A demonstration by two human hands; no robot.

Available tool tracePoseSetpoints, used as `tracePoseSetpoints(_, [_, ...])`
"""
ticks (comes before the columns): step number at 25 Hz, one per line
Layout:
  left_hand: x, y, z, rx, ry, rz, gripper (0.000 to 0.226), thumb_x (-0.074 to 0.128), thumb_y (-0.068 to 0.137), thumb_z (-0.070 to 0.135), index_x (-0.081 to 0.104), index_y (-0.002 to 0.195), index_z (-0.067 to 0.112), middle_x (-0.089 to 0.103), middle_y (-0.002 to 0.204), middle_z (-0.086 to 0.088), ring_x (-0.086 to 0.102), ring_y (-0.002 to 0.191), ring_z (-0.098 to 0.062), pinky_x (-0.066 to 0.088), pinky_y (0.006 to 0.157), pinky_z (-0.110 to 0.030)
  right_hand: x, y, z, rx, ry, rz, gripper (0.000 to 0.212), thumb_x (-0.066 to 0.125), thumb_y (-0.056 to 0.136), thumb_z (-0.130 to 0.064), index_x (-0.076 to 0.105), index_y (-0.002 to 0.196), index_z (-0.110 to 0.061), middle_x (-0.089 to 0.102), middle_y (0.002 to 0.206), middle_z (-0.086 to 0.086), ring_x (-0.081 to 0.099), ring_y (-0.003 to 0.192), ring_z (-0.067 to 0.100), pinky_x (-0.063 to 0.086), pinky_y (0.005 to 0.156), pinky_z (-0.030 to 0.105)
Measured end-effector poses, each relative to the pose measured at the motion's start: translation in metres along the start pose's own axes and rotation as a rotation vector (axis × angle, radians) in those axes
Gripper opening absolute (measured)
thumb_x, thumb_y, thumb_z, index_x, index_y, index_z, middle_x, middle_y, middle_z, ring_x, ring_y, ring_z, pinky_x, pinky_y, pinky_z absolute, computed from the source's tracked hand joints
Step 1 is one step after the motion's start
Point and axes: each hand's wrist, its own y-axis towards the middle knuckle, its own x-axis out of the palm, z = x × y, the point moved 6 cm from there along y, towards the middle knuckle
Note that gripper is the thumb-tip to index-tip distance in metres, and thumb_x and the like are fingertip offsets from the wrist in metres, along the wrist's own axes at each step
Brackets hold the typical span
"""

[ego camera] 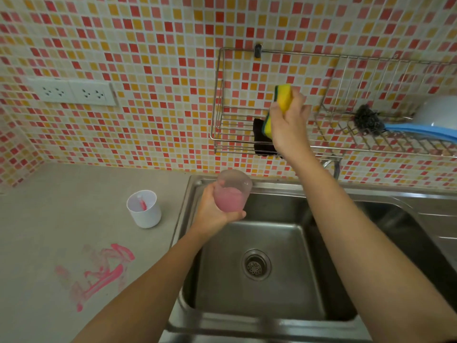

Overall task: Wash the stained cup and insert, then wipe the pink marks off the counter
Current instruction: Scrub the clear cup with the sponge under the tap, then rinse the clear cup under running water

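Sink (pixel 272 280) right of counter (pixel 74 199). Insert (pixel 144 209) on counter, left of sink. Marks (pixel 99 273) on counter, in front of insert. Cup (pixel 231 191) over sink's back left corner. Rack (pixel 247 134) on wall behind sink; sponge (pixel 284 96) above rack.

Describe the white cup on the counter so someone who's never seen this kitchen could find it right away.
Start at the steel sink and look to the grey counter on its left. The white cup stands upright there, near the sink's back corner, beyond the pink smears. Unlike the translucent pink cup held over the sink, it is opaque white with a pink streak inside.
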Motion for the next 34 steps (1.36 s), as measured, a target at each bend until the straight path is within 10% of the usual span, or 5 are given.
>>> tracePoseSetpoints(11, [-0.047, -0.002, 0.017, 0.033, -0.057, 0.066, 0.082, 0.09, 0.053, 0.018, 0.038, 0.111, 0.043, 0.049, 0.113, 0.017, 0.053, 0.103, -0.007, 0.053, 0.075, -0.022, 0.131, 0.073, 0.046, 0.188, -0.932, -0.604, 0.074, 0.015, 0.091, -0.066, 0.01, 0.151, -0.022, 0.001, 0.157, 0.017, 0.004, 0.143, 0.037, 0.012, 0.115, 0.048])
tracePoseSetpoints(19, [0.015, 0.007, -0.01, 0.057, 0.318, -0.011, 0.1, 0.088, 0.055, 0.036, 0.028, 0.135, 0.034, 0.035, 0.135, 0.007, 0.04, 0.116, -0.008, 0.043, 0.094, -0.03, 0.002, 0.024, 0.023, -0.357, -0.435, 0.253, 0.046, 0.032, 0.095, -0.042, 0.06, 0.115, -0.012, 0.058, 0.118, 0.009, 0.049, 0.112, 0.028, 0.033, 0.092, 0.033])
tracePoseSetpoints(23, [0.071, 0.009, -0.044, 0.027, 0.647, -0.104, 0.088, 0.081, 0.067, 0.02, 0.03, 0.139, 0.025, 0.031, 0.141, -0.003, 0.048, 0.118, -0.026, 0.042, 0.1, -0.042, -0.067, -0.052, 0.142, -0.158, -0.427, 0.443, 0.032, 0.039, 0.095, -0.033, 0.055, 0.11, -0.01, 0.055, 0.113, 0.01, 0.047, 0.103, 0.024, 0.037, 0.089, 0.034])
tracePoseSetpoints(34, [0.159, 0.022, -0.05, 0.232, 1.458, -0.361, 0.09, 0.058, 0.077, -0.011, 0.011, 0.146, 0.022, 0.014, 0.15, -0.015, 0.042, 0.119, -0.039, 0.052, 0.086, -0.043, -0.084, -0.16, 0.401, 0.35, -0.839, -0.34, 0.069, 0.023, 0.095, -0.047, 0.02, 0.147, -0.002, 0.017, 0.156, 0.017, 0.014, 0.144, 0.031, 0.017, 0.116, 0.047])
